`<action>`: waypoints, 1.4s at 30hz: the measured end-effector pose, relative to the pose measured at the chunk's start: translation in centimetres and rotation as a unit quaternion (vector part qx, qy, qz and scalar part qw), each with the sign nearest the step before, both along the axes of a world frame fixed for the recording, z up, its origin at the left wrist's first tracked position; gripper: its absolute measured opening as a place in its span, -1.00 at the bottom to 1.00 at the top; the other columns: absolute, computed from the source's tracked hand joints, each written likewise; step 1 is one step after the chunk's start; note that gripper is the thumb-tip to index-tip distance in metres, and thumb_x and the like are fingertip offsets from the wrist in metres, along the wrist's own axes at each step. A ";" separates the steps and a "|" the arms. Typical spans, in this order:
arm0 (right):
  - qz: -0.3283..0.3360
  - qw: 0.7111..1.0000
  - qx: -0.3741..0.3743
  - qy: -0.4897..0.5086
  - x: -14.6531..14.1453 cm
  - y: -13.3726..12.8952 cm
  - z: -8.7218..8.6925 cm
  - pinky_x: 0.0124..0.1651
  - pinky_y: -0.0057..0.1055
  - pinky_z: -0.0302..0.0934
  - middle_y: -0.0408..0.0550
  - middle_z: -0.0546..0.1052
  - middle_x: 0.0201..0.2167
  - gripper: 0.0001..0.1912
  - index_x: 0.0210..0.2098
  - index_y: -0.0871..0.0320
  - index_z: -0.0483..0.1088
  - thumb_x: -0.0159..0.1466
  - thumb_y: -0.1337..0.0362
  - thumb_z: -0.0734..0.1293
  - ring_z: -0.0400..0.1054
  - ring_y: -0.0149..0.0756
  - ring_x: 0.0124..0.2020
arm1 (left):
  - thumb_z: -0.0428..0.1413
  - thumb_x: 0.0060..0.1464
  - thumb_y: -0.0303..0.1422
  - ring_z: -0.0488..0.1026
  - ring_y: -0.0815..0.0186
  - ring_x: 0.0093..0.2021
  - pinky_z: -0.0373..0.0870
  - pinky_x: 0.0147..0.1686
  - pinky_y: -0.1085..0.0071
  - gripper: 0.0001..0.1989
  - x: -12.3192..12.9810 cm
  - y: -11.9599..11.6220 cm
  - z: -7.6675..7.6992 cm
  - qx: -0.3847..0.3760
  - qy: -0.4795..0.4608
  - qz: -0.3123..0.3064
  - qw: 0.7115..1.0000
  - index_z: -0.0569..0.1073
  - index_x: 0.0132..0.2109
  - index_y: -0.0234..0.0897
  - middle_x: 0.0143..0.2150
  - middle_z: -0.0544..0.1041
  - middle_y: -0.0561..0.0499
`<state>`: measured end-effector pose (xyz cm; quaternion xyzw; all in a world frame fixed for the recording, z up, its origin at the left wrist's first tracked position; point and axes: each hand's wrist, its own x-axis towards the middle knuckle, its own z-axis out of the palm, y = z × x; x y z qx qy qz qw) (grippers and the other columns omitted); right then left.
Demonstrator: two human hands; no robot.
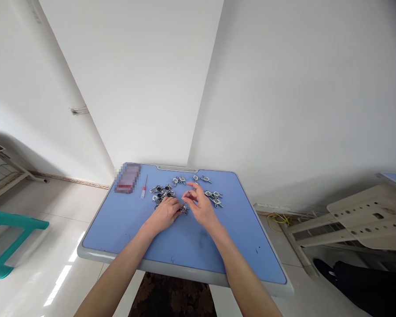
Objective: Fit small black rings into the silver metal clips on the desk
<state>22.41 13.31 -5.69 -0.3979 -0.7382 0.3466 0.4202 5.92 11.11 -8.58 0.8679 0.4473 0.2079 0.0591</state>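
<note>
Over the middle of the blue desk top (132, 233), my left hand (165, 215) has its fingers curled down on a small shiny metal fitting (184, 210). Just right of it, my right hand (201, 209) is raised a little with thumb and index finger pinched; what sits between them is too small to name. A pile of metal fittings with black round parts (163, 193) lies against the far side of my left hand. Beyond and right of my right hand lie several similar silvery fittings (216, 199), spread in small groups.
A screwdriver with a clear and red handle (143, 191) lies left of the pile, beside a blurred flat rectangular item (128, 178). White walls (145, 88) stand behind the desk. A green stool (16, 233) is at left, a beige-framed desk (350, 220) at right.
</note>
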 end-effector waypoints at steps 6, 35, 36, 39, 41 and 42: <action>0.046 0.999 0.006 0.005 0.3 -0.3 0.7 -0.14 -0.32 0.27 -0.05 0.45 -0.21 -0.77 -0.12 0.07 0.38 0.29 0.31 0.16 0.35 -0.29 -0.19 | 0.00 0.20 -0.44 0.38 0.21 -0.15 0.30 -0.12 0.27 -0.91 -0.1 0.1 -0.3 -0.001 -0.006 -0.001 1.000 0.41 -0.21 -0.28 -0.24 0.45 -0.04; 0.008 0.997 0.043 -0.061 -0.1 -0.4 0.1 -0.22 -0.30 0.33 -0.05 0.43 -0.25 -0.65 0.09 0.06 0.21 0.32 0.30 0.11 0.37 -0.29 -0.29 | 0.01 0.18 -0.43 0.38 0.20 -0.19 0.30 -0.12 0.25 -0.91 0.0 0.0 0.0 -0.010 -0.007 0.000 1.000 0.41 -0.21 -0.29 -0.29 0.43 -0.05; 0.012 0.997 0.051 -0.063 -0.1 -0.4 0.1 -0.20 -0.29 0.33 -0.05 0.43 -0.25 -0.66 0.08 0.06 0.21 0.32 0.31 0.10 0.37 -0.29 -0.28 | 0.02 0.18 -0.44 0.38 0.20 -0.19 0.30 -0.12 0.26 -0.92 0.0 0.0 0.0 -0.010 -0.006 0.002 1.000 0.41 -0.22 -0.29 -0.29 0.43 -0.05; 0.019 0.993 0.084 -0.077 0.0 -0.2 -0.2 -0.15 -0.27 0.32 -0.03 0.43 -0.23 -0.66 0.08 0.06 0.23 0.33 0.32 0.08 0.37 -0.27 -0.24 | 0.03 0.17 -0.43 0.37 0.20 -0.19 0.30 -0.13 0.26 -0.92 0.0 0.0 0.0 -0.009 -0.004 0.005 1.000 0.41 -0.23 -0.30 -0.29 0.43 -0.05; 0.012 0.990 0.102 -0.092 0.0 -0.1 -0.4 -0.16 -0.27 0.32 -0.02 0.45 -0.24 -0.66 0.08 0.06 0.23 0.33 0.29 0.11 0.37 -0.25 -0.24 | 0.02 0.18 -0.43 0.38 0.20 -0.18 0.30 -0.13 0.25 -0.91 0.0 0.0 0.0 -0.008 -0.007 0.003 1.000 0.41 -0.22 -0.29 -0.28 0.43 -0.05; 0.004 0.989 0.111 -0.099 -0.1 -0.1 -0.6 -0.17 -0.26 0.32 -0.02 0.46 -0.25 -0.67 0.07 0.06 0.24 0.32 0.27 0.13 0.38 -0.24 -0.24 | 0.01 0.19 -0.43 0.38 0.19 -0.17 0.30 -0.12 0.25 -0.91 0.0 0.0 -0.1 -0.008 -0.009 0.002 1.000 0.41 -0.21 -0.29 -0.27 0.44 -0.06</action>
